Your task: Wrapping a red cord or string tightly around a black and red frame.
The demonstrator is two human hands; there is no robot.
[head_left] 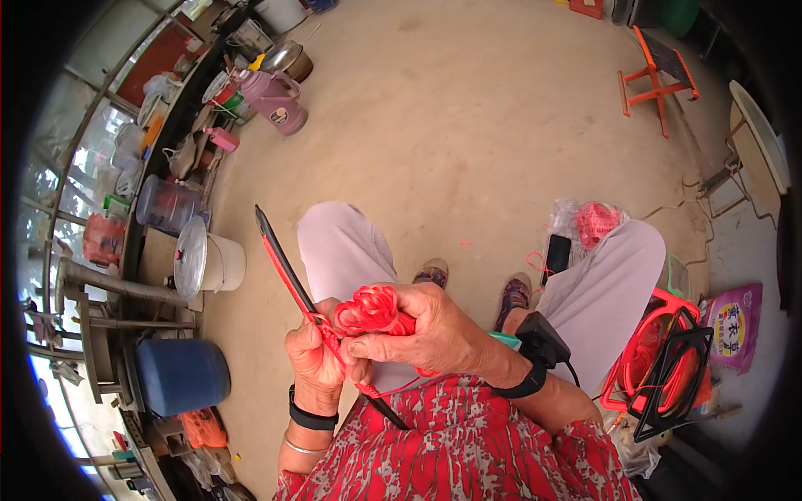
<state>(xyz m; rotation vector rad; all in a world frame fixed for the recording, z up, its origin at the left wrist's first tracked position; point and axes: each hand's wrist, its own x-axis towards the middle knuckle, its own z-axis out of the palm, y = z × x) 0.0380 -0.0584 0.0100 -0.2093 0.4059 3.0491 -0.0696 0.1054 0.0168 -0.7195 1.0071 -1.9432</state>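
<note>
My left hand (314,361) is closed round a long, thin black strip (284,265) that slants across my lap. Its far end is pointed, a red band runs along one side, and its near end rests against my patterned red top. Red cord is wound round the strip's middle, by my left fingers. In my right hand (447,327), a looped bundle of bright red cord (368,311) is gripped close beside the strip. The right fingertips come up to the wrapped part. Some fingers of both hands are hidden behind the cord.
More red cord (598,222) lies in clear plastic beside a phone (557,253) on the floor. Right of my knee are a red basket (668,351) and a black frame (681,376). At left stand a white bucket (225,263), a blue drum (184,376) and a pink thermos (274,102).
</note>
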